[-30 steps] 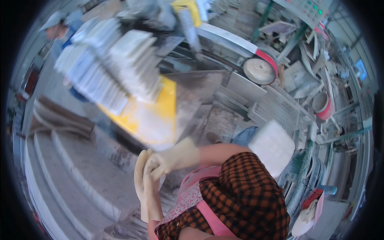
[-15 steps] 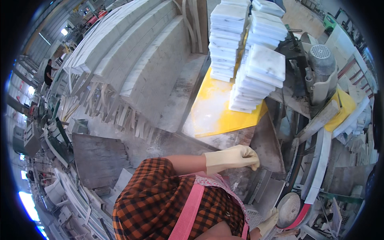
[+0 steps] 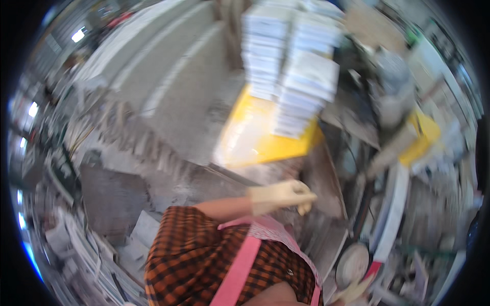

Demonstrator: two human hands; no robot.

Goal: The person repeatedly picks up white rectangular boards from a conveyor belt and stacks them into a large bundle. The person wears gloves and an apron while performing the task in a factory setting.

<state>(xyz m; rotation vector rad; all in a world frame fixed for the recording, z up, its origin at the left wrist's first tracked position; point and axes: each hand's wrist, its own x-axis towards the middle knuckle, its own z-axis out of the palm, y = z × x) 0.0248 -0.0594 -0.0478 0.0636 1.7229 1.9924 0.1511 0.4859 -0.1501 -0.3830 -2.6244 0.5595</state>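
Note:
My left hand [image 3: 283, 197], in a cream rubber glove, hangs in front of my body with its fingers loosely bent and apart; nothing shows in it. At the lower right, my right hand [image 3: 353, 292], also gloved, is beside a pale round disc [image 3: 352, 265] and a pink-red strip [image 3: 373, 269] at the end of a long white band [image 3: 393, 217]. Its fingers look stretched out, though blurred, and I cannot tell whether they touch the disc. Ahead of my left hand, stacks of white grey-veined stone tiles [image 3: 310, 76] stand on a yellow-covered board [image 3: 240, 148].
Long pale stone strips [image 3: 173, 76] are piled at the upper left. A motor-like grey cylinder [image 3: 393, 71] stands behind the band on the right, with a yellow cloth or sheet [image 3: 421, 137] nearby. A dark flat board [image 3: 113, 201] lies at the left.
The whole view has shifted and become blurred. My right hand has moved off the disc's near edge, its fingers now extended toward the strip. The left hand's fingers have loosened a little.

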